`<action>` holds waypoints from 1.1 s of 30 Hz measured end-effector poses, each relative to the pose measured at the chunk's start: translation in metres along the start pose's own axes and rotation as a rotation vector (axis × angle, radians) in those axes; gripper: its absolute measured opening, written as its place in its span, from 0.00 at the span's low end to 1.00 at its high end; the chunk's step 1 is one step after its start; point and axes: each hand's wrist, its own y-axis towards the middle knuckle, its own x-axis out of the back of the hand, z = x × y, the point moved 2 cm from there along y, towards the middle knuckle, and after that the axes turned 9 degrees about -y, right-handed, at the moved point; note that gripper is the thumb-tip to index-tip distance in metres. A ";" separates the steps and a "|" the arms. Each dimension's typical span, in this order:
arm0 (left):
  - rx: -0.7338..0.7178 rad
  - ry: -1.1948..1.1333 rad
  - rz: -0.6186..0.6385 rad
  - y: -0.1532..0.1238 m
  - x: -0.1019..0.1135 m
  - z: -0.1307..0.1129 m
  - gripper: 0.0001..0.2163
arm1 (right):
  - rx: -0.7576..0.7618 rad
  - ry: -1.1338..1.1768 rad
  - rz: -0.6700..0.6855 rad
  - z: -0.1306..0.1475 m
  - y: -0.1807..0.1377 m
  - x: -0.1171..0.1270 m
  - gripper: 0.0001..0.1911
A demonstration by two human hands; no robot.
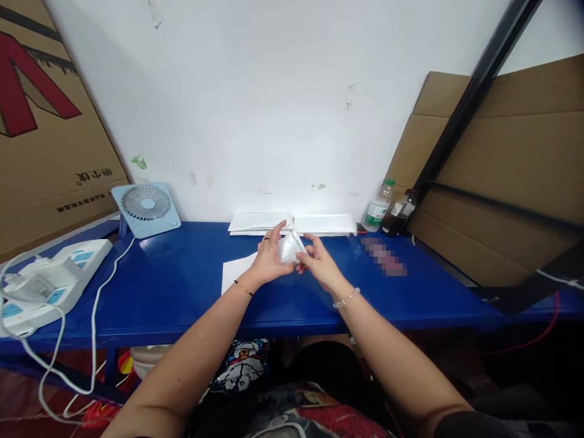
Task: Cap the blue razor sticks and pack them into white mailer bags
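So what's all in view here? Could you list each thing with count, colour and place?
Wall: one, white, behind table
Table: one, blue, centre
Cardboard: several panels, brown, both sides
Frame post: one, black, right
Fan: one, light blue, back left
Power strip: one, white and blue, left end
Cables: several, white, left
Bottles: two, one clear, one dark, back right
Pixelated patch: one, reddish, table's right
Flat stacks: two, white, by wall
Sheet: one, white, beside left forearm
Folded piece: one, white, between both hands
Bracelets: two, dark-and-gold left, clear right
Left fingers: several, bare, one ringed, on folded piece
Right fingers: several, bare, on folded piece
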 end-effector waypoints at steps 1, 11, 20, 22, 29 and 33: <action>0.000 -0.014 -0.015 0.001 0.004 -0.001 0.51 | 0.029 -0.024 -0.010 0.007 0.003 0.004 0.32; 0.215 -0.649 0.193 0.011 0.027 0.009 0.32 | 0.459 -0.362 -0.019 0.111 0.006 0.051 0.15; 0.358 -1.007 0.315 0.000 -0.001 0.001 0.22 | 0.517 -0.450 -0.245 0.128 0.002 0.062 0.14; 0.408 -1.062 0.314 -0.001 -0.001 0.003 0.23 | 0.487 -0.393 -0.309 0.118 0.006 0.066 0.16; 0.527 -1.093 0.417 -0.004 0.001 0.011 0.21 | 0.453 -0.249 -0.352 0.088 0.004 0.072 0.18; 0.580 -1.129 0.502 -0.008 0.001 0.016 0.20 | 0.575 -0.324 -0.114 0.087 -0.009 0.075 0.19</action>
